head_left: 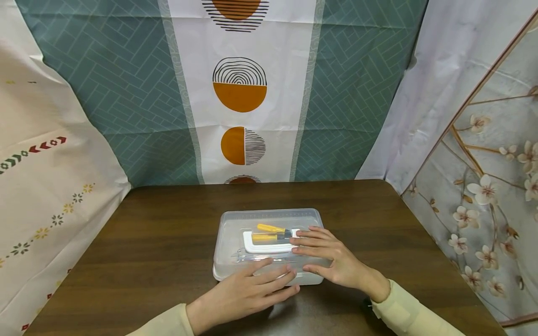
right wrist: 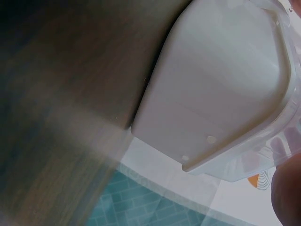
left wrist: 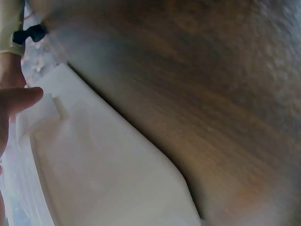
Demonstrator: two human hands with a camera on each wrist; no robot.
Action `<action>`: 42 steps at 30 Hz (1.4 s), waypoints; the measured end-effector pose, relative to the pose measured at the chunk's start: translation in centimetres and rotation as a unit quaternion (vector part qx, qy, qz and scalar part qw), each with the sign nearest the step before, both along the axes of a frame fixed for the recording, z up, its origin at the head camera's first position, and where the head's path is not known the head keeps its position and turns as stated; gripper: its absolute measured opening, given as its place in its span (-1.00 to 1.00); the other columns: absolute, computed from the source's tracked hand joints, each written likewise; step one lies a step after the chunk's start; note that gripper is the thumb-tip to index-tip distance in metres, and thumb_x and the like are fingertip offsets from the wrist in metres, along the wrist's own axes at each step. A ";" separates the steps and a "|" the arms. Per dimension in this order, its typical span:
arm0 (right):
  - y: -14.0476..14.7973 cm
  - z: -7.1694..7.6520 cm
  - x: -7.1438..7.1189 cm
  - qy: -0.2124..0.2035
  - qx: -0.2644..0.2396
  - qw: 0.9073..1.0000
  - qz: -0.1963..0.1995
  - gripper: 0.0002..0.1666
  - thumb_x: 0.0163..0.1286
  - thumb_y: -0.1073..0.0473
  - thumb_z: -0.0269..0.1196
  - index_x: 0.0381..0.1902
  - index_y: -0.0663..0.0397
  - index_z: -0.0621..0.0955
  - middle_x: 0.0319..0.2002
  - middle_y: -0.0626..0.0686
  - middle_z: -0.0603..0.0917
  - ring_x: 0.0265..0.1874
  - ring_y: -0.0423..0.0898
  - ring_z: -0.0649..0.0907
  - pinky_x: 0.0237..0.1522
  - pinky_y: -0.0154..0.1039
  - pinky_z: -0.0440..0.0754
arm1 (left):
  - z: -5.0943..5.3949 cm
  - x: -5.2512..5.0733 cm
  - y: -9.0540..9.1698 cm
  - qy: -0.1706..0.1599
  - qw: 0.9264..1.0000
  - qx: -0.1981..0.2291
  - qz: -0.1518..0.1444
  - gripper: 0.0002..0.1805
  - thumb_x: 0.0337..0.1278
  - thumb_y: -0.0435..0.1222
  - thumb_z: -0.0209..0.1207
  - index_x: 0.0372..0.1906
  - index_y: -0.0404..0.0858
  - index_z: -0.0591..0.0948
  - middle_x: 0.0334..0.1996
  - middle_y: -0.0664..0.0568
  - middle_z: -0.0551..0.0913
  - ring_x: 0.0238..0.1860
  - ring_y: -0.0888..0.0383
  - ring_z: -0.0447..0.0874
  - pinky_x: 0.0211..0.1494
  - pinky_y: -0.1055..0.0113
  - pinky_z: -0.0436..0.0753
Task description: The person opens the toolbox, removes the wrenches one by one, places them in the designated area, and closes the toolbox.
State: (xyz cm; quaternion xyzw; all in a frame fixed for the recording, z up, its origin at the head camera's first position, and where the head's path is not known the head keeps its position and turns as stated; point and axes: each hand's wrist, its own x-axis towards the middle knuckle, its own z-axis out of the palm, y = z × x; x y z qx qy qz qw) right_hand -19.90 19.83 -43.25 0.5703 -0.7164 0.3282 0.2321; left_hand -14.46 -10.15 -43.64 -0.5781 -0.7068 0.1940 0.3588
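A translucent plastic box (head_left: 231, 261) with a frosted lid and a white carrying handle (head_left: 265, 249) sits at the middle of the table. Two yellow-handled tools (head_left: 270, 228) lie by the handle, their kind unclear. My left hand (head_left: 252, 290) spreads its fingers over the box's front edge; in the left wrist view a fingertip (left wrist: 30, 97) is at a white latch (left wrist: 40, 117). Over the lid's right part reaches my right hand (head_left: 334, 254), fingers extended across the handle's right end. The right wrist view has the box's pale side wall (right wrist: 211, 84) and one blurred finger (right wrist: 288, 188).
The brown wooden table (head_left: 159, 252) extends around the box on all sides. A green and white patterned cloth (head_left: 134, 93) hangs behind it. Cream cloth (head_left: 54, 177) hangs at the left, and a flowered cloth (head_left: 475, 233) at the right.
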 end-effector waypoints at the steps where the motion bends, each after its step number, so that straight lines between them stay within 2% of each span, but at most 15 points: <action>1: 0.0 0.0 0.0 -0.001 0.000 1.000 0.001 -0.41 0.39 0.12 0.44 0.34 0.13 0.63 0.31 0.18 0.63 0.38 0.09 0.53 0.58 -0.10 0.16 | -0.1 0.0 0.0 0.008 1.000 -0.001 0.002 -0.41 0.67 -0.39 -0.41 0.62 -0.05 0.27 0.56 0.02 0.33 0.58 0.09 0.22 0.57 0.08 0.28; 5: 0.0 -0.1 -0.1 0.003 0.000 1.000 0.005 -0.38 0.35 0.14 0.47 0.34 0.14 0.62 0.32 0.18 0.63 0.39 0.10 0.52 0.58 -0.09 0.16 | -0.4 0.1 0.1 0.025 1.000 -0.002 0.007 -0.38 0.67 -0.42 -0.49 0.59 -0.01 0.31 0.51 0.06 0.39 0.50 0.14 0.33 0.44 0.15 0.44; 11: 0.0 -0.1 -0.1 0.003 -0.002 1.000 0.006 -0.31 0.24 0.21 0.53 0.34 0.13 0.62 0.31 0.17 0.63 0.39 0.10 0.52 0.58 -0.09 0.16 | -0.7 0.3 0.4 0.019 1.000 0.004 0.021 -0.37 0.67 -0.42 -0.50 0.55 0.01 0.37 0.44 0.09 0.46 0.33 0.18 0.47 0.26 0.26 0.54; 16: -0.1 -0.1 -0.1 -0.001 -0.002 1.000 0.007 -0.25 0.17 0.25 0.56 0.34 0.12 0.62 0.32 0.16 0.63 0.40 0.10 0.51 0.58 -0.09 0.16 | -0.6 0.4 0.8 0.002 1.000 0.007 0.028 -0.37 0.67 -0.43 -0.50 0.50 -0.03 0.44 0.32 0.10 0.53 0.20 0.19 0.51 0.17 0.34 0.55; 23: 0.0 -0.2 -0.3 0.008 -0.006 1.000 0.009 -0.28 0.19 0.23 0.55 0.33 0.12 0.63 0.30 0.17 0.64 0.39 0.10 0.52 0.58 -0.09 0.17 | -0.7 0.5 1.3 0.003 0.999 0.028 0.031 -0.49 0.66 -0.34 -0.33 0.31 -0.01 0.60 0.18 0.13 0.55 0.06 0.21 0.50 -0.03 0.42 0.50; 30: 0.0 -0.3 -0.4 0.010 -0.009 1.000 0.012 -0.29 0.20 0.22 0.55 0.33 0.13 0.63 0.30 0.18 0.64 0.39 0.10 0.52 0.58 -0.08 0.17 | -1.0 0.8 1.7 0.020 0.998 0.018 0.055 -0.55 0.64 -0.34 -0.30 0.17 -0.08 0.62 0.17 0.10 0.54 -0.03 0.21 0.47 -0.08 0.40 0.47; 42: 0.0 -0.3 -0.4 0.009 -0.009 1.000 0.012 -0.31 0.21 0.21 0.55 0.32 0.15 0.64 0.30 0.18 0.64 0.38 0.11 0.53 0.57 -0.08 0.18 | -1.3 0.9 2.2 0.038 0.996 0.000 0.075 -0.65 0.57 -0.24 -0.13 0.16 -0.06 0.64 0.16 0.10 0.53 0.01 0.20 0.47 -0.03 0.38 0.46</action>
